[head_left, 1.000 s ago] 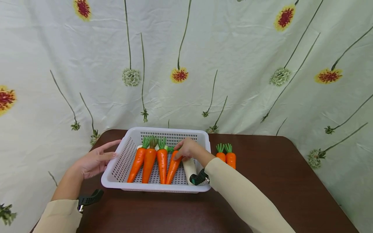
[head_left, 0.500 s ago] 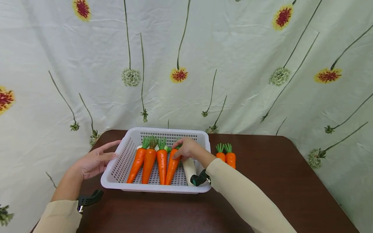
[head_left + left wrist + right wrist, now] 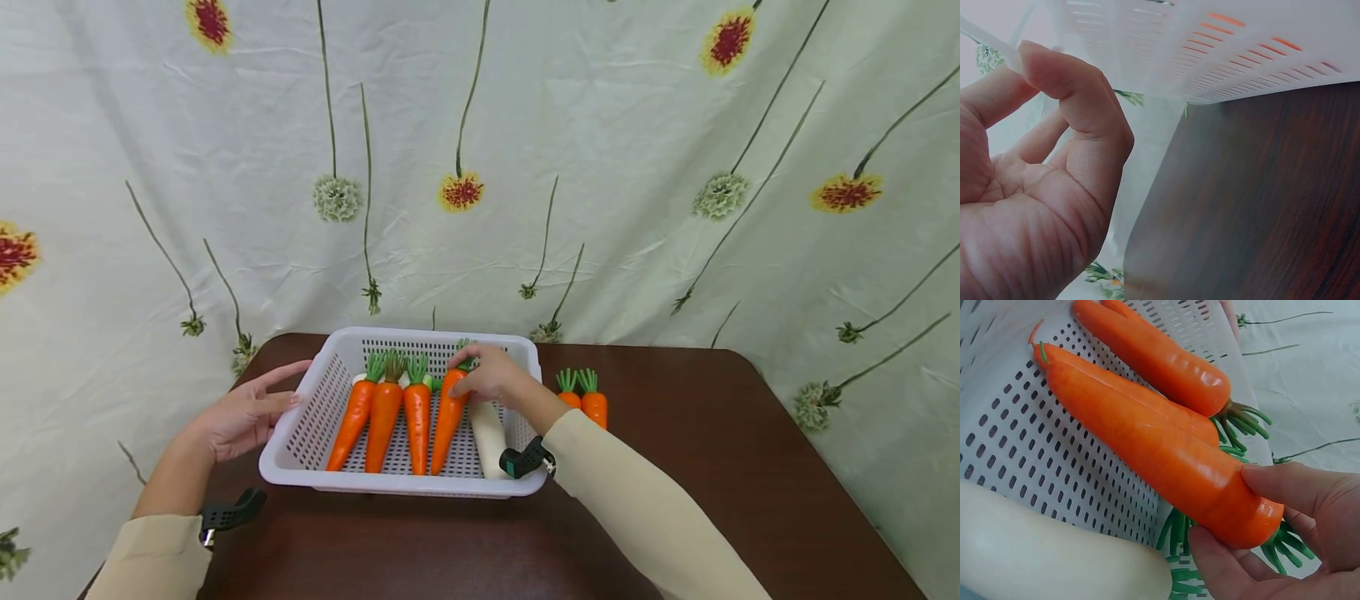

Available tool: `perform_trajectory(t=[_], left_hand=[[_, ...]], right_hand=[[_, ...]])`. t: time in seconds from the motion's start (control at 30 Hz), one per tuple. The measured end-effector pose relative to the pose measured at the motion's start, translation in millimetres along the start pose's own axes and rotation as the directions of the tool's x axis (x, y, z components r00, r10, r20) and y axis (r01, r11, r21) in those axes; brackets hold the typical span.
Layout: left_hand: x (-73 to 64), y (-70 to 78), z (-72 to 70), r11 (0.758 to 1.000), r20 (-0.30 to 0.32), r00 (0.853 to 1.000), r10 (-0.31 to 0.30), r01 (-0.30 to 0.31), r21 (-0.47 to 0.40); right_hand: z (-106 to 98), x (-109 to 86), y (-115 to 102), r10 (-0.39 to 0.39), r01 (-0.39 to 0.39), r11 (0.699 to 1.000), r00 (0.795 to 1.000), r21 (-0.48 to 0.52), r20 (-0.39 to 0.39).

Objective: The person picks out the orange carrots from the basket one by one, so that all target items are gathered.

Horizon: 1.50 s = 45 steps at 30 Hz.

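Pinched close to its leafy top, the held carrot [image 3: 1147, 450] sits between the thumb and fingers of the right hand [image 3: 487, 373], one digit on each side of the thick end. Its green top points to the far side and its tip to the near side of the white basket [image 3: 420, 482], within the walls. Whether its body rests on the slotted floor or hangs just over it, I cannot tell.

On the left, the left hand [image 3: 240, 417] touches the basket's left rim with thumb and fingertips; whether it pinches the rim or merely steadies it is unclear.

Three other carrots [image 3: 385, 425] lie left of the held one, side by side, leaves at the far side, tips at the near side. Right of it lies a white radish [image 3: 489, 442], partly under the right arm. Something else white shows behind the carrot tops at the far side, too covered to name.

Outside the basket, beyond its right wall, two more carrots [image 3: 595, 408] lie together on the dark table [image 3: 675, 392], their lower parts hidden by the sleeve.

As I judge it, the row in the basket is neatly laid, with the three on the left settled and the fourth not yet released. The pair on the table is apart from that row; the pictures do not settle whether carrots are being put in or taken out.
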State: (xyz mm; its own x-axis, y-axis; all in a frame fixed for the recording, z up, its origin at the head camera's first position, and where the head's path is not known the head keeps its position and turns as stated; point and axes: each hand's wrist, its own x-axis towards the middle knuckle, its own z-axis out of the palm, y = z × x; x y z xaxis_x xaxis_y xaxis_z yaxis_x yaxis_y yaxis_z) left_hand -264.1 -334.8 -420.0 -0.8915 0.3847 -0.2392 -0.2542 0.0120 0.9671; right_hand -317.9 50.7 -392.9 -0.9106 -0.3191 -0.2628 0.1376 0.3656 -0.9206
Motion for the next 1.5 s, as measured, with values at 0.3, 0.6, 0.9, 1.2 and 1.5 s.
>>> perform_trajectory(t=[0.3,0.6,0.9,1.2,1.5], left_hand=[[-2.7,2.2,0.5,1.0,0.016,1.0,0.016,-0.016,0.001],[-1.1,1.1,1.4,1.0,-0.019,1.0,-0.008,0.008,0.011],[-2.1,1.1,1.7,1.0,-0.007,1.0,0.004,-0.004,0.014],[0.6,-0.7,0.5,1.0,-0.019,1.0,0.001,-0.001,0.012],[1.3,-0.9,-0.2,1.0,-0.021,1.0,0.01,-0.01,-0.009]], right_hand=[[-11.0,-3.7,0.4,-0.044,0.043,0.997,0.999,0.059,0.015],[-18.3,-10.8,-2.6,-0.03,0.027,0.991,0.999,0.134,0.019],[-26.4,-18.7,-4.5,-0.014,0.004,0.982,0.999,0.189,0.052],[-32.5,-23.8,-1.7,-0.037,0.028,0.977,0.999,0.213,0.038],[-44.2,-33.0,0.0,-0.014,0.009,0.956,1.0,0.294,0.015]])
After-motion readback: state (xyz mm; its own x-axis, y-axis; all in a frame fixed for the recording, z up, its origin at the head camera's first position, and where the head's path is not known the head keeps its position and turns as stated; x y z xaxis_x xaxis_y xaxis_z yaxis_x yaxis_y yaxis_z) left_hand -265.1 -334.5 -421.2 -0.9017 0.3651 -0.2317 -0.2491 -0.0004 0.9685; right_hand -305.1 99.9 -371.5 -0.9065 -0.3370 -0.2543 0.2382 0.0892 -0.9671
